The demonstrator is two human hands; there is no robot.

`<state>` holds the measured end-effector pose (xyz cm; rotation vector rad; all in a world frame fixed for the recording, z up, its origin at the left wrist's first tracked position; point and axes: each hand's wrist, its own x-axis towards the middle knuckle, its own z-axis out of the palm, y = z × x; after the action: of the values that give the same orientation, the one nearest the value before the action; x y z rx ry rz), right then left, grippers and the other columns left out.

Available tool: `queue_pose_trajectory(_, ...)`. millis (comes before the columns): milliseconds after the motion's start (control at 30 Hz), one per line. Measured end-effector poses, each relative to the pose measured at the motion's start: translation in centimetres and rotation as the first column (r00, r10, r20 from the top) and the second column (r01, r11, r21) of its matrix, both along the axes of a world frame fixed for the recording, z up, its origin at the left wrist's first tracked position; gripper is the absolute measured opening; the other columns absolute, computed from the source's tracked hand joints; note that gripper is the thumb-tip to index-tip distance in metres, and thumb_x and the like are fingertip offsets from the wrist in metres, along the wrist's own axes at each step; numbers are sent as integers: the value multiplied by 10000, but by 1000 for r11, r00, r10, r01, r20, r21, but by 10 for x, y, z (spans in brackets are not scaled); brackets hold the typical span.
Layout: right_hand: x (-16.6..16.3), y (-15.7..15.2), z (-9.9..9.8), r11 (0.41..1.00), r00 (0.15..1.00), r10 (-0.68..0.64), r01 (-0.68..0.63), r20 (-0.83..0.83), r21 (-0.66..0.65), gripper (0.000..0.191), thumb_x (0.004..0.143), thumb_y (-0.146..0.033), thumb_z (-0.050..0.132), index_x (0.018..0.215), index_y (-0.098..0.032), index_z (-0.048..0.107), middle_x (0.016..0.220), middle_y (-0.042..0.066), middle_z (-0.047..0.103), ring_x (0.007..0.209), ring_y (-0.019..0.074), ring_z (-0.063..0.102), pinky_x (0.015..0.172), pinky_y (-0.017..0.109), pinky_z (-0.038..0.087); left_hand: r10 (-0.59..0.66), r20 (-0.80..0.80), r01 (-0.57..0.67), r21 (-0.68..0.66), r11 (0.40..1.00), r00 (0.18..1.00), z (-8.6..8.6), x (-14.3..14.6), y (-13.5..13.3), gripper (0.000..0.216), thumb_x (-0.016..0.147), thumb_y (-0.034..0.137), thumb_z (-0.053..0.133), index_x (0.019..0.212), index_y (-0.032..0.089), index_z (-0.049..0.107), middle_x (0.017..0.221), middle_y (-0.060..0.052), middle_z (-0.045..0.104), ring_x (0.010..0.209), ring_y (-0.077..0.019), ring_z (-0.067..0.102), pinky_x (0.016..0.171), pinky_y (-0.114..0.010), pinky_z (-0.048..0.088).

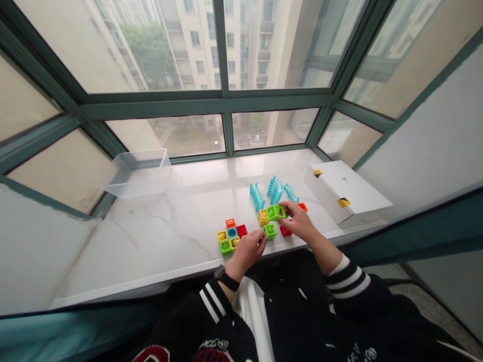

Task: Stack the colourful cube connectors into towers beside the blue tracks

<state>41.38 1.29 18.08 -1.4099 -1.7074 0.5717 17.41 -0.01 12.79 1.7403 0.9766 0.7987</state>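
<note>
My right hand (300,221) is closed round a green hollow block (275,211), held just above the sill beside a yellow block (263,217). My left hand (249,250) pinches a smaller green block (270,231) resting on the white marble sill (181,221). To the left of it sits a joined cluster of orange, red, blue, yellow and green blocks (230,235). A red block (286,231) lies partly hidden under my right hand. Several turquoise curved track pieces (272,191) lie behind the blocks.
A clear plastic tub (139,173) stands at the back left of the sill. A white cardboard box (345,191) lies at the right. Window frames close the sill at the back and sides. My lap in dark clothing is below the front edge.
</note>
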Motion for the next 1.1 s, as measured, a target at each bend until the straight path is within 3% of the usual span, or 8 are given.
queue_pose_trajectory(67,2,-2,-1,1000,1000,1,-1,24,-5,379,840,-307,757,1195,-245,639,1038,53,660,890,225,651,856,387,590,-32,-256,97,244,965,966,-1,-2,0,198,1003,318,578,857,218,668,853,-53,654,737,-159,606,668,-262,432)
queue_pose_trajectory(200,5,-4,-5,1000,994,8,-5,109,-30,366,803,-243,739,1157,-243,645,1063,59,662,899,231,653,845,384,582,5,-325,96,294,951,946,-1,1,2,197,1013,284,551,888,222,691,889,-67,693,748,-173,632,686,-278,447)
queue_pose_trajectory(333,7,-4,-10,999,992,23,-18,124,-42,370,798,-207,713,1159,-237,640,1121,74,662,958,237,663,873,387,583,131,55,-121,-158,980,990,-4,11,9,113,857,283,758,818,198,694,830,-27,686,679,-123,587,620,-233,440)
queue_pose_trajectory(433,8,-3,-12,998,989,48,-42,140,-45,379,797,-176,699,1166,-234,639,1131,71,660,988,234,668,887,377,577,323,295,-80,-614,785,899,-9,15,18,299,760,382,854,822,188,636,742,20,608,504,-53,446,443,-174,300)
queue_pose_trajectory(700,2,-4,-18,995,912,88,-63,401,-74,335,813,-196,780,1133,-221,682,1096,75,703,1055,275,664,964,416,518,342,342,-1,-705,709,875,-18,6,33,289,798,360,772,934,193,579,874,-23,635,512,-45,441,383,-141,249)
queue_pose_trajectory(800,0,-4,-22,997,877,72,-44,475,-70,347,813,-185,780,1145,-215,685,1101,82,717,1089,298,655,974,432,492,257,275,-76,-532,843,926,-22,10,25,399,738,220,799,1102,218,635,1138,-48,665,617,-59,537,506,-182,444)
queue_pose_trajectory(900,0,-5,-24,997,862,61,-29,504,-71,352,815,-183,774,1155,-219,688,1114,82,728,1093,301,656,965,432,473,63,19,-61,-79,995,998,-29,14,21,596,733,213,830,1291,238,621,1324,-87,634,751,-111,617,784,-309,578)
queue_pose_trajectory(1100,-1,-8,-27,996,844,66,-27,532,-82,353,816,-195,771,1161,-222,702,1122,82,742,1102,302,659,938,417,450,7,-245,26,133,991,969,-45,16,30,676,810,298,855,1410,216,556,1286,-123,685,944,-222,723,936,-397,574)
